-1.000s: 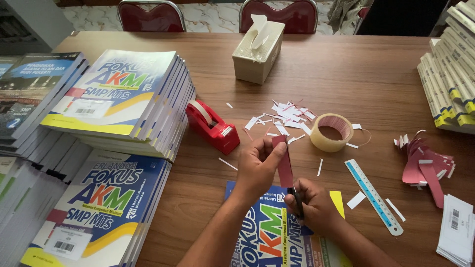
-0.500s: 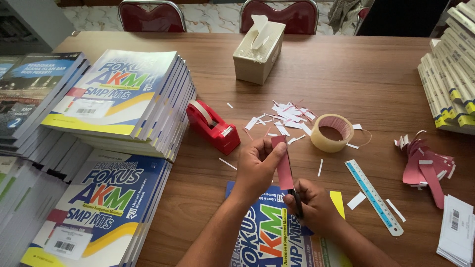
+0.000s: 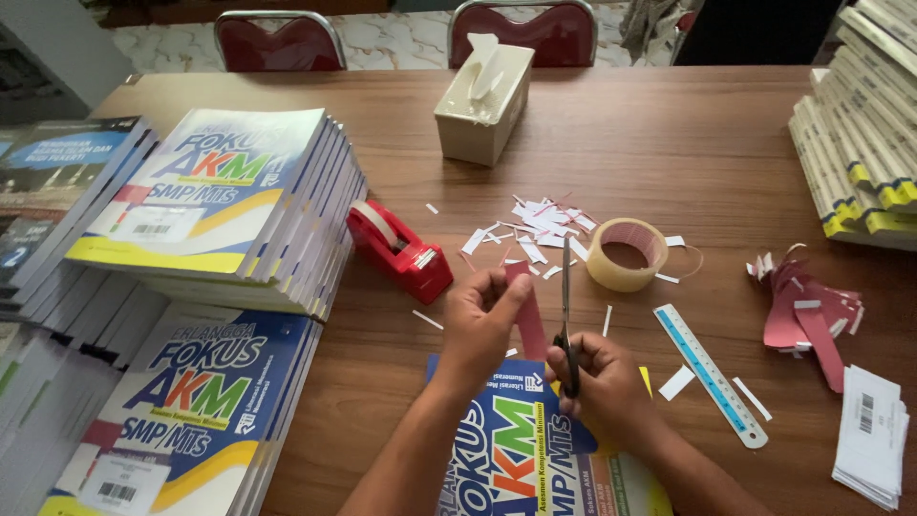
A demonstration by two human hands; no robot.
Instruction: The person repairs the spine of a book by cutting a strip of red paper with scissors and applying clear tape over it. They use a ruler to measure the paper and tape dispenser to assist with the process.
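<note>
While our left hand [image 3: 482,320] pinches a red paper strip [image 3: 530,320] upright, our right hand [image 3: 602,377] grips scissors [image 3: 566,315], blades just beside it. Both hands hover above a book [image 3: 521,449] at the table's [image 3: 669,143] near edge.

A brown wooden table [image 3: 669,143] carries it all: stacks of workbooks [image 3: 229,205] at the left, another book stack [image 3: 864,143] at the far right, a beige tissue box [image 3: 482,105], a red tape dispenser [image 3: 399,250], a tape roll [image 3: 626,253], scattered white paper scraps [image 3: 540,225], a blue ruler [image 3: 712,373], red paper offcuts [image 3: 807,311] and barcode labels [image 3: 869,435].
</note>
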